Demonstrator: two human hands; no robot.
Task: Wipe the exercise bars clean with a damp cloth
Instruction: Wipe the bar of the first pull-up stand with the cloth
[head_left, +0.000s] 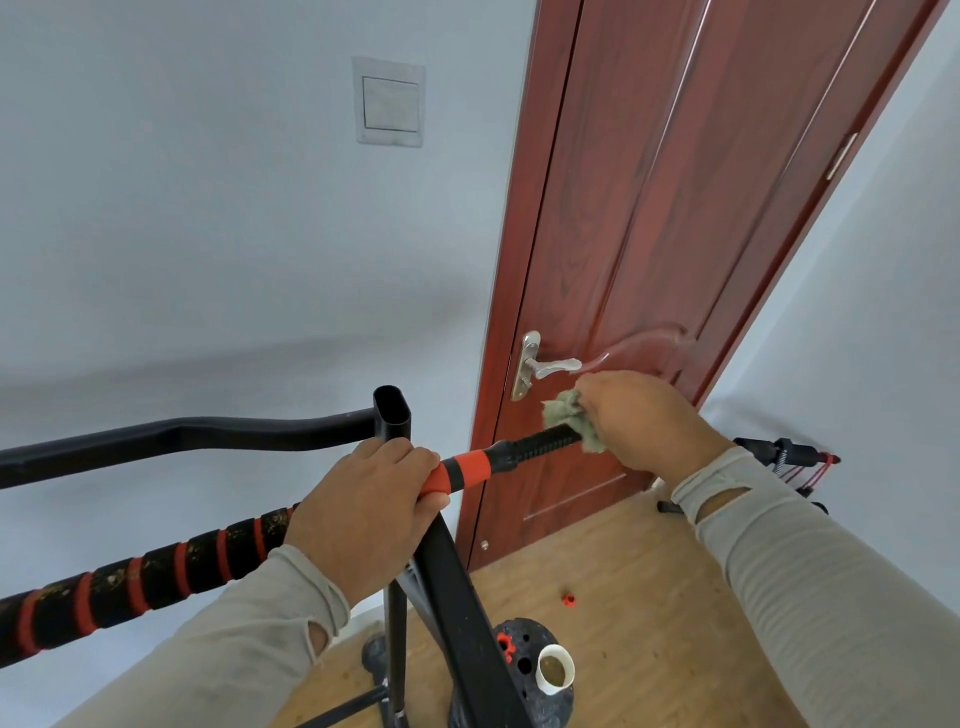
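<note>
Nearest, left hand (366, 512) curled round the black-and-red bar (156, 569), steadying. Farther along, right hand (652, 428) bunching the damp cloth (571, 418) round the bar's ribbed end. Wiping under way, apparently; next, likely cloth drawn back along the grimy grip.

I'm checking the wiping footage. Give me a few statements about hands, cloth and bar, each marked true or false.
1. The right hand grips the cloth at the bar's far end. True.
2. The left hand hangs free. False: it grips the bar beside the orange sleeve.
3. The door stands wide open. False: it is shut.
4. A cup stands below on the black base. True.
5. The cloth is bright red. False: it is grey-green.
</note>
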